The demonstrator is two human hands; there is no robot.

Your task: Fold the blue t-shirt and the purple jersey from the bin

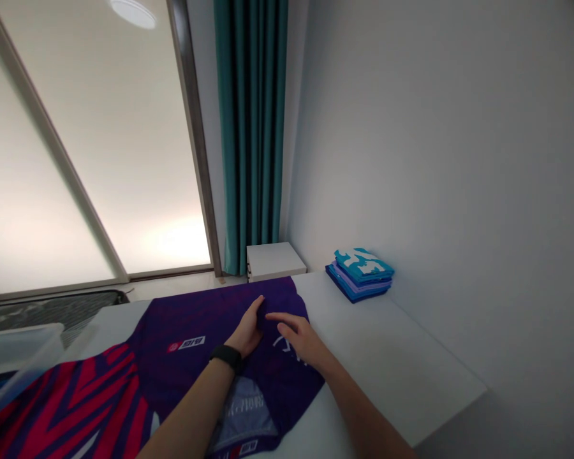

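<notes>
On my feed the left hand [247, 329] rests on the purple shirt [165, 370], though I can't tell whether its half-hidden fingers pinch any cloth; just beside it, I see the right hand [305, 343] with thumb and forefinger apart over the fabric. The shirt lies spread across the white table [377, 363], a clear plastic bin [33, 347] at its left and folded clothes [361, 275] farther right, near the wall [440, 191].
</notes>
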